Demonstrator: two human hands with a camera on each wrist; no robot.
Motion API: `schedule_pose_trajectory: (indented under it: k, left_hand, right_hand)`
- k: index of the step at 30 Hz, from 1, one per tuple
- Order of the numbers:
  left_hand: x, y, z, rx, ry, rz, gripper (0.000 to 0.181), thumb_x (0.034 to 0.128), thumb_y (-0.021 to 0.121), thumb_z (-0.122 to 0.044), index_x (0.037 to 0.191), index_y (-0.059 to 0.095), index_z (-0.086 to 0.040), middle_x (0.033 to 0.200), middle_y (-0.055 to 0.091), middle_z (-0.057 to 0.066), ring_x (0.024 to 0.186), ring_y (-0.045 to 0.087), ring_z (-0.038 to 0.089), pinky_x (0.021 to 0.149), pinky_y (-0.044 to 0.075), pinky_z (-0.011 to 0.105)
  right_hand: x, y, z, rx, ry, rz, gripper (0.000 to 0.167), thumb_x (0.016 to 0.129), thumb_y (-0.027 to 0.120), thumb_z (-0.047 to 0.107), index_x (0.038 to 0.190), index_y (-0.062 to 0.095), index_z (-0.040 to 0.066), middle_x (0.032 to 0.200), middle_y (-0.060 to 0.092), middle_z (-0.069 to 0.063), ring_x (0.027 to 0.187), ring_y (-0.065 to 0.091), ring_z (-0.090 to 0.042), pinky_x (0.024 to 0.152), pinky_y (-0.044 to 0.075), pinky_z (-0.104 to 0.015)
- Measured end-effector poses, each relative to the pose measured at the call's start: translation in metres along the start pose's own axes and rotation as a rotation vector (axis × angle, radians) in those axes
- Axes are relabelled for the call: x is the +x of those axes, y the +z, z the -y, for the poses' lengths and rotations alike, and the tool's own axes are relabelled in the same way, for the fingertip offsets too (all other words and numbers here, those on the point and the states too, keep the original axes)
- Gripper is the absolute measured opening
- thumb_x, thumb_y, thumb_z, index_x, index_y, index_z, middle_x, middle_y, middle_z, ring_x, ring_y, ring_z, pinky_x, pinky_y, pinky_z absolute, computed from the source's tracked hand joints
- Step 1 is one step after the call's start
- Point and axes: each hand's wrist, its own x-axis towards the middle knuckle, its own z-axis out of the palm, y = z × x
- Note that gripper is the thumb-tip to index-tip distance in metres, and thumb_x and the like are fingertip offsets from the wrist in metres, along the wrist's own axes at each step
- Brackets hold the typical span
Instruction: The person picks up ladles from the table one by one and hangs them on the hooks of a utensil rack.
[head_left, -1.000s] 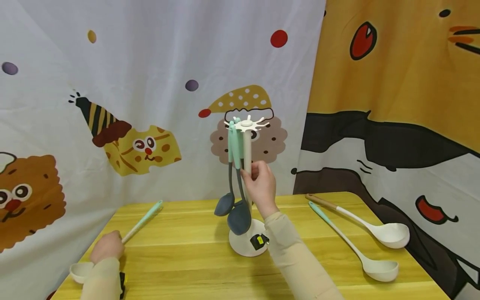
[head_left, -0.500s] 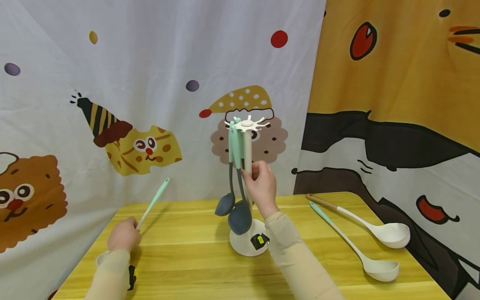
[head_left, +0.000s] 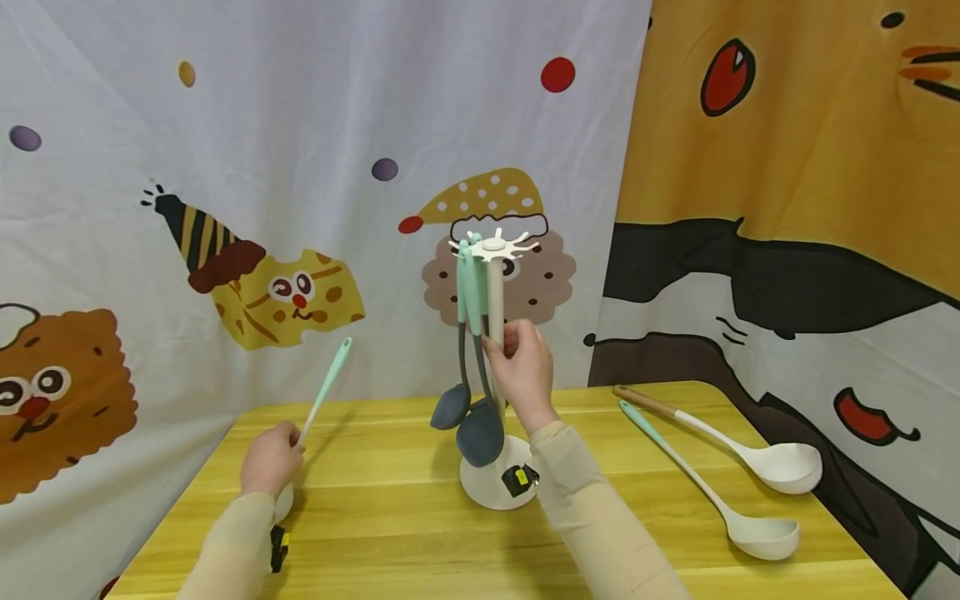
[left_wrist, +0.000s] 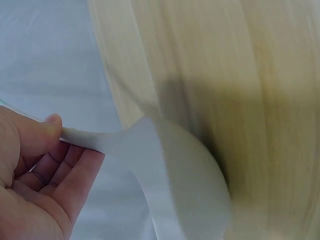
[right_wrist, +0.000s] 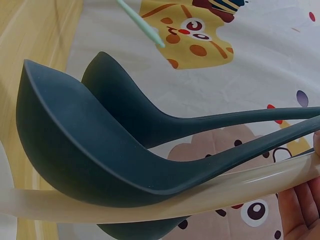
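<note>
On your wooden table [head_left: 390,542], the cream stand [head_left: 496,300] stands upright. Two white ladles [head_left: 783,468] lie between its three and four o'clock; your tilted mint-handled ladle [left_wrist: 190,185] is around nine. Dark-headed ladles [head_left: 481,437] hang close at nine. Your left hand [head_left: 272,460] pinches the mint-handled ladle; your right hand [head_left: 519,371] grips the stand's pole.

A person's two arms extend forward in cream sleeves. The left sleeve [head_left: 232,546] angles up from the bottom edge to the left hand [head_left: 272,460], back uppermost; its thumb [left_wrist: 41,132] lies above the curled fingers [left_wrist: 82,177] in a pinch. The right sleeve [head_left: 596,521] slants inward to the right hand [head_left: 521,367], which is raised higher, fingers bent and thumb forward in a grip.
</note>
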Motion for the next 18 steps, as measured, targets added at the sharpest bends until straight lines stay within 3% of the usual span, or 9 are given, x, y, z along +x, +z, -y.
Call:
schedule_pose_trajectory:
  k: [18]
  left_hand:
    - [0.0, 0.014, -0.028, -0.089, 0.045, -0.018, 0.006, 0.0899, 0.065, 0.0, 0.089, 0.059, 0.0, 0.077, 0.06, 0.008, 0.068, 0.054, 0.026, 0.063, 0.047, 0.044]
  right_hand:
    - [0.0, 0.0, -0.001, 0.0, -0.001, -0.001, 0.023, 0.088, 0.077, 0.015, 0.094, 0.057, 0.005, 0.085, 0.058, -0.009, 0.072, 0.058, -0.024, 0.063, 0.048, -0.037]
